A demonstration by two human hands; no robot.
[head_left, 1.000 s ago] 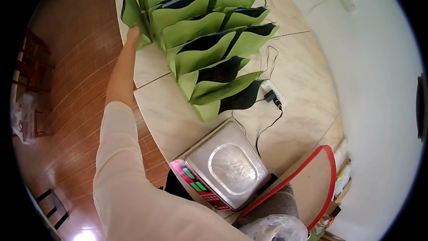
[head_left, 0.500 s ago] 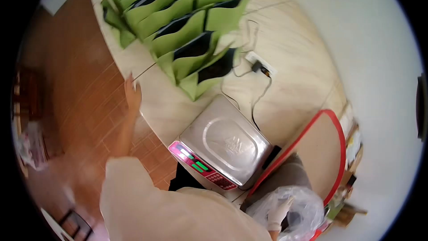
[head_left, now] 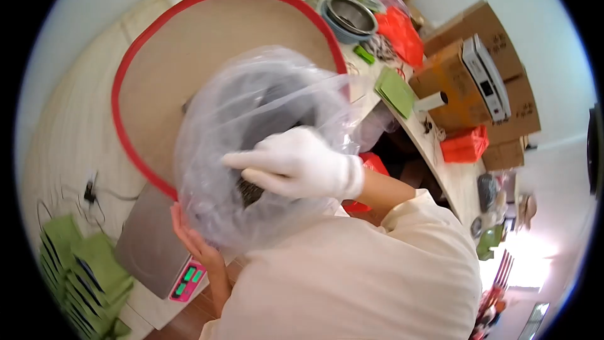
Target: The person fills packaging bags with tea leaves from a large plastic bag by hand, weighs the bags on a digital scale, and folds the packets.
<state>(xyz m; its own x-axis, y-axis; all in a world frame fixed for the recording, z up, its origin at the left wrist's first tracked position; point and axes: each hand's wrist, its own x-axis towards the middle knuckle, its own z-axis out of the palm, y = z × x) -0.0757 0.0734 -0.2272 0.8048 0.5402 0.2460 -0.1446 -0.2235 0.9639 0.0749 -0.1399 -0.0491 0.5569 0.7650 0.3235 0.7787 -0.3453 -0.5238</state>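
Observation:
A clear plastic bag [head_left: 220, 107] stands wide open in front of me, with a dark, loose material [head_left: 250, 194] partly visible inside. My right hand [head_left: 299, 162], in a white glove, is over the bag's mouth; two of its fingers stretch out apart and the others curl out of sight. My bare left hand [head_left: 196, 242] lies along the bag's lower left side, fingers extended; whether it presses the plastic I cannot tell. Close to it is a weighing scale [head_left: 151, 239] with a steel plate and a pink panel showing green digits [head_left: 187, 280].
Behind the bag lies a large round tan tray [head_left: 126, 129] with a red rim. Green pouches [head_left: 82, 271] stand in rows at lower left, near a plug and cable [head_left: 90, 195]. Right: a steel bowl [head_left: 352, 14], red bag [head_left: 399, 34], green stack [head_left: 395, 91], cardboard boxes [head_left: 443, 97], white machine [head_left: 486, 79].
My view has swung right, from the pouches and scale to the bag. My left hand has gone from the table edge by the pouches to the bag's side. The right hand stays at the bag.

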